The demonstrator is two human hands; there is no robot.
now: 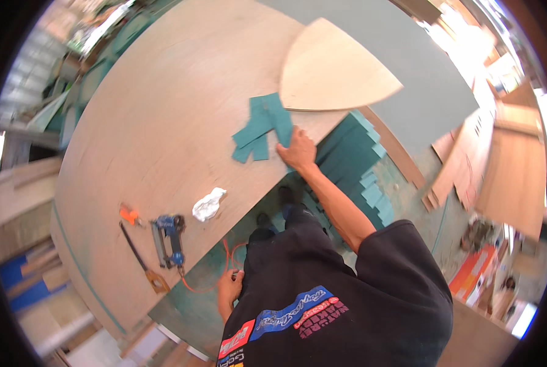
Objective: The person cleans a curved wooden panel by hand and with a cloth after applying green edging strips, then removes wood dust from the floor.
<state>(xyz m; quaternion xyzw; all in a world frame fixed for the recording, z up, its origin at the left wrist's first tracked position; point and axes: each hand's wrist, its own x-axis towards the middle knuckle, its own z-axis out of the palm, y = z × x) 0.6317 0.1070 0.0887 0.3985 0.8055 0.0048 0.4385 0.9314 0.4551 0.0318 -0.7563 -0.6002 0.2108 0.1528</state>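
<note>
A right hand (299, 150) met flat, teal, rectangular strips (281, 117) at the broad pale-wood tabletop's (163, 122) edge, apparently laid there for support and reach; pinching or resting, one could not tell. The left hand (229, 286), lower left, was equally unreadable. Room opened leftward; a pale curved-sided wooden panel (334, 67) bounded the grip above.

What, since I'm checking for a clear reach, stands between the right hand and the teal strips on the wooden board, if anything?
Nothing visible: the right hand is at the teal strips, its fingers over the rightmost one. The crumpled white thing and blue air tool lie off to the left.
</note>
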